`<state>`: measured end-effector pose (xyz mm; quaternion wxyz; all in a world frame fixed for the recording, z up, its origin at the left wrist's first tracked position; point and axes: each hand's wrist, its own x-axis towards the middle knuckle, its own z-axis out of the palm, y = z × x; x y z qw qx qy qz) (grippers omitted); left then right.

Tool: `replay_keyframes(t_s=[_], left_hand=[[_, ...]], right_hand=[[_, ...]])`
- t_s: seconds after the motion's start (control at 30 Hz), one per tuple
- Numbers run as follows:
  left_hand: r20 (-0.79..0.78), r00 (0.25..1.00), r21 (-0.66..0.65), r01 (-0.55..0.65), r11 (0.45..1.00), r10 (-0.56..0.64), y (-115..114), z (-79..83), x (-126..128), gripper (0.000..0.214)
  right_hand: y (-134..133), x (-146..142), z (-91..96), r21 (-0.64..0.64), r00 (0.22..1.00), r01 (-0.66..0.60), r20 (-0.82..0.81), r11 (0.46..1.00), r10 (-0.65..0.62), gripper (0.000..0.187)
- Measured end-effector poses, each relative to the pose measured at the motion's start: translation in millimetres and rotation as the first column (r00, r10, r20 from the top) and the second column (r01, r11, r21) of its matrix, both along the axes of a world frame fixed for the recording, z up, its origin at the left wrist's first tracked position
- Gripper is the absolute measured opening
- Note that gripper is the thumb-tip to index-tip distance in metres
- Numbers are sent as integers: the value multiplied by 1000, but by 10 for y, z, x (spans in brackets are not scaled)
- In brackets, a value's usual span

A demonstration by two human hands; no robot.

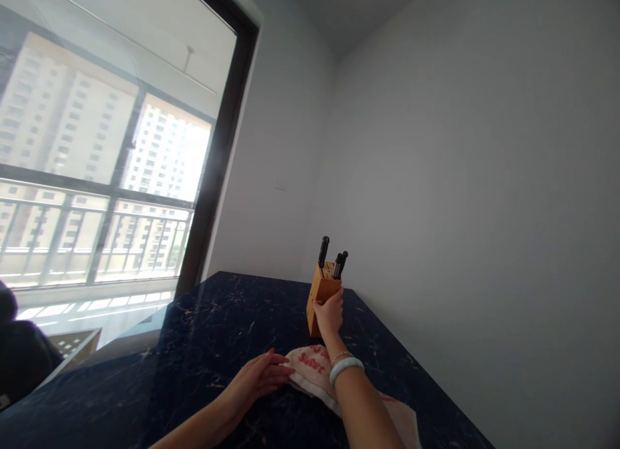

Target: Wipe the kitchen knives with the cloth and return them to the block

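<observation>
A wooden knife block [320,289] with black knife handles [323,250] sticking out of its top stands at the far end of a dark marbled countertop [203,333]. My right hand [329,314] reaches out and grips the block's front side, fingers closed round it; a pale bangle sits on that wrist. My left hand [258,376] lies flat, fingers stretched out, its tips touching the edge of a white cloth with red lettering [310,369] that lies on the counter under my right forearm.
A plain white wall runs along the counter's right side and meets another wall behind the block. A large window with a dark frame [217,152] fills the left, showing a balcony railing and tower blocks. A dark object [19,352] sits at the far left.
</observation>
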<state>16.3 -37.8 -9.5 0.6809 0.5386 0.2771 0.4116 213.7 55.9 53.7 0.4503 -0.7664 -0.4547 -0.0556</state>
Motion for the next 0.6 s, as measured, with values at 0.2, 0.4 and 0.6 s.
replay_keyframes(t_s=[0.2,0.4,0.6], left_hand=[[-59,998,8,-19,1000,19,18,-12,18,52],[-125,987,34,-94,995,98,55,-38,83,50],[-214,974,49,-71,996,80,184,-105,134,56]], right_hand=[[-111,32,-54,53,992,71,96,996,-76,92],[-204,123,-95,71,986,91,133,993,-100,93],[-372,336,-85,-15,988,-84,127,996,85,89]])
